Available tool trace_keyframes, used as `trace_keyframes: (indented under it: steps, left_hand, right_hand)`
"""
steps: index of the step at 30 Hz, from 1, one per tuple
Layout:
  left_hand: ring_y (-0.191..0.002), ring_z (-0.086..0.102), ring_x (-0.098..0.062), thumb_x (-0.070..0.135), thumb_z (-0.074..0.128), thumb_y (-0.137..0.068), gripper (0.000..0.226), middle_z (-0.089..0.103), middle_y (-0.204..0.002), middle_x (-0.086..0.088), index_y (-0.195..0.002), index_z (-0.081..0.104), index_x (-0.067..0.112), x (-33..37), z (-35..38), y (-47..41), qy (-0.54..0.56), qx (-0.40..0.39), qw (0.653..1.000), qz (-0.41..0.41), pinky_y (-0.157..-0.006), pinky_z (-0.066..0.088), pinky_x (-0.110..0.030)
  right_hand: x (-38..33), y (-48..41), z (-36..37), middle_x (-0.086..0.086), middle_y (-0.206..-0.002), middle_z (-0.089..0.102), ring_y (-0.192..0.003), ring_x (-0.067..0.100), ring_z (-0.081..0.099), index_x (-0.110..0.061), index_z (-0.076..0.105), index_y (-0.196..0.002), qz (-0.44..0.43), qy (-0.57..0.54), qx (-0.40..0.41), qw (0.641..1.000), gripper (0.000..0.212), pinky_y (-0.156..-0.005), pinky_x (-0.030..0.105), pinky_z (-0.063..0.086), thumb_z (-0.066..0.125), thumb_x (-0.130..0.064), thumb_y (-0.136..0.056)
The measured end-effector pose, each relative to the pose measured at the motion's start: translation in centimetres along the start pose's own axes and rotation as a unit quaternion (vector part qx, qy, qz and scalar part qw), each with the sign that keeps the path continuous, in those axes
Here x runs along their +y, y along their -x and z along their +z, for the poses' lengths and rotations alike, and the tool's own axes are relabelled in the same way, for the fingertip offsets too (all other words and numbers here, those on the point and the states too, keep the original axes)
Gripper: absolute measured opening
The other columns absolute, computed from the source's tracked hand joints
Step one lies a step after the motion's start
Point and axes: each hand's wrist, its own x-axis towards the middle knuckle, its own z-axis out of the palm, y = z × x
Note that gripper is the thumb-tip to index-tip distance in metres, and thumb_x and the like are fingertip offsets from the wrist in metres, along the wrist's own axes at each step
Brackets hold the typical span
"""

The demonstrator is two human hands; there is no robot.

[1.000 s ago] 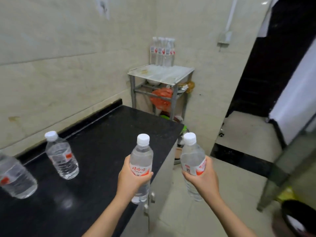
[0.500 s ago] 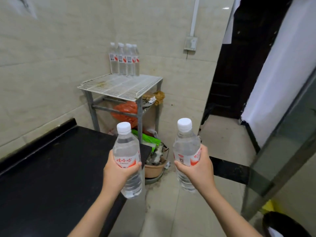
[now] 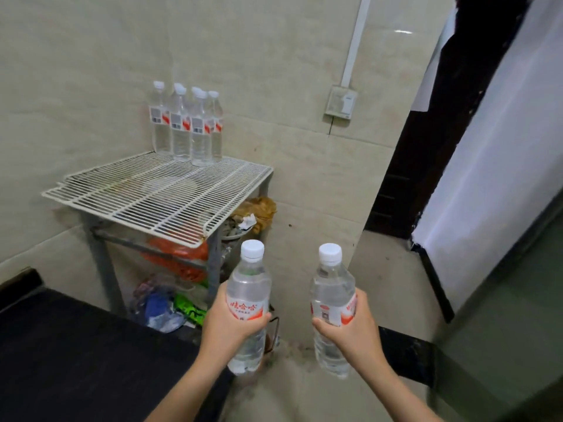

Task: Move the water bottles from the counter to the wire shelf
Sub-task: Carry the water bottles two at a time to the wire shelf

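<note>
My left hand (image 3: 227, 327) grips an upright clear water bottle (image 3: 249, 281) with a white cap and red label. My right hand (image 3: 355, 332) holds a second upright water bottle (image 3: 332, 284) of the same kind. Both are held in the air in front of the white wire shelf (image 3: 146, 196), below and to the right of its front corner. Several more bottles (image 3: 185, 126) stand in a group at the shelf's back, against the tiled wall. The black counter (image 3: 76, 360) fills the lower left; no bottles on it are in view.
Under the shelf's metal frame lie an orange bag (image 3: 179, 254), blue and green bags (image 3: 170, 309) and other clutter. A wall socket (image 3: 340, 102) sits to the right of the shelf. A dark doorway (image 3: 426, 147) and a white panel (image 3: 493, 166) are at the right.
The view has swung right and closer to the wire shelf. The bottles left on the counter have dropped out of view. Both hands still hold their bottles.
</note>
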Motion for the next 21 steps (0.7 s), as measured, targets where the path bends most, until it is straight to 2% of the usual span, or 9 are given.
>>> trace_keyframes:
  steps: [2, 7, 10, 13, 15, 17, 18, 20, 21]
  left_hand:
    - [-0.093, 0.057, -0.022, 0.016, 0.085, -0.054, 0.07, 0.058, -0.095, 0.002, -0.107, 0.042, 0.028, 0.0, 1.7, -2.2, -0.007, -0.008, 1.0, -0.005, -0.081, 0.042, -0.03]
    - [-0.092, 0.055, -0.016, 0.015, 0.083, -0.058, 0.07, 0.055, -0.091, 0.014, -0.112, 0.041, 0.028, 0.5, 6.5, -7.8, -0.01, -0.034, 0.999, -0.002, -0.079, 0.041, -0.028]
    - [-0.088, 0.057, -0.011, 0.015, 0.085, -0.054, 0.071, 0.055, -0.091, 0.02, -0.109, 0.042, 0.031, 1.3, 9.0, -11.2, -0.005, -0.023, 1.0, 0.003, -0.083, 0.044, -0.03]
    - [-0.091, 0.059, -0.007, 0.036, 0.082, -0.036, 0.081, 0.06, -0.097, 0.018, -0.11, 0.048, 0.03, 2.5, 10.9, -15.0, -0.007, 0.029, 0.999, 0.028, -0.085, 0.047, -0.032]
    - [-0.091, 0.059, 0.001, 0.045, 0.074, -0.032, 0.082, 0.06, -0.1, 0.018, -0.109, 0.05, 0.029, 3.7, 11.6, -17.5, -0.002, 0.075, 0.996, 0.053, -0.081, 0.045, -0.021]
    - [-0.089, 0.06, 0.01, 0.046, 0.074, -0.034, 0.081, 0.062, -0.101, 0.016, -0.11, 0.053, 0.023, 5.3, 11.8, -19.5, 0.001, 0.121, 0.99, 0.077, -0.078, 0.046, -0.01]
    - [-0.09, 0.061, 0.008, 0.045, 0.074, -0.035, 0.082, 0.064, -0.102, 0.013, -0.111, 0.055, 0.019, 6.3, 11.8, -20.4, 0.001, 0.149, 0.985, 0.09, -0.081, 0.048, -0.013]
    - [-0.096, 0.064, -0.008, 0.042, 0.077, -0.036, 0.083, 0.067, -0.105, 0.004, -0.112, 0.057, 0.015, 8.4, 11.4, -21.9, 0.011, 0.212, 0.971, 0.114, -0.088, 0.051, -0.031]
    - [-0.098, 0.065, -0.014, 0.04, 0.078, -0.037, 0.083, 0.068, -0.107, 0.001, -0.112, 0.057, 0.015, 9.4, 11.0, -22.5, 0.015, 0.242, 0.962, 0.125, -0.09, 0.05, -0.036]
  right_hand:
    - [1.0, -2.2, -0.3, -0.019, -0.088, 0.056, -0.083, 0.013, 0.059, -0.032, 0.041, -0.098, 0.012, 0.007, 0.012, 1.0, 0.057, -0.068, 0.025, 0.043, 0.081, -0.021, -0.059]
    - [3.5, -8.8, -1.6, -0.02, -0.087, 0.053, -0.079, 0.005, 0.056, -0.032, 0.038, -0.097, 0.014, 0.004, 0.005, 1.0, 0.057, -0.066, 0.025, 0.042, 0.08, -0.019, -0.062]
    - [5.3, -13.4, -2.3, -0.017, -0.089, 0.055, -0.079, 0.0, 0.055, -0.03, 0.039, -0.098, 0.021, -0.022, -0.019, 0.999, 0.057, -0.068, 0.025, 0.043, 0.081, -0.017, -0.062]
    - [7.3, -19.2, -2.3, -0.008, -0.088, 0.062, -0.08, 0.01, 0.061, -0.032, 0.044, -0.089, 0.028, -0.037, -0.053, 0.998, 0.051, -0.074, 0.032, 0.051, 0.081, -0.017, -0.059]
    - [7.9, -23.4, -2.2, -0.008, -0.087, 0.062, -0.081, 0.012, 0.062, -0.034, 0.045, -0.086, 0.019, -0.05, -0.076, 0.996, 0.05, -0.077, 0.034, 0.051, 0.082, -0.017, -0.057]
    - [7.7, -27.3, -1.9, -0.013, -0.084, 0.06, -0.078, 0.01, 0.06, -0.034, 0.044, -0.082, 0.002, -0.057, -0.093, 0.994, 0.049, -0.072, 0.032, 0.047, 0.083, -0.017, -0.057]
    - [7.2, -29.0, -1.7, -0.014, -0.083, 0.059, -0.076, 0.01, 0.058, -0.033, 0.044, -0.081, -0.008, -0.062, -0.101, 0.993, 0.048, -0.071, 0.031, 0.045, 0.083, -0.017, -0.057]
    - [5.5, -32.3, -1.3, -0.015, -0.082, 0.058, -0.074, 0.007, 0.057, -0.032, 0.043, -0.08, -0.038, -0.074, -0.118, 0.989, 0.047, -0.07, 0.03, 0.044, 0.082, -0.018, -0.058]
    - [4.5, -33.8, -0.9, -0.015, -0.081, 0.058, -0.073, 0.005, 0.057, -0.032, 0.043, -0.079, -0.056, -0.083, -0.128, 0.987, 0.047, -0.069, 0.029, 0.044, 0.082, -0.018, -0.058]
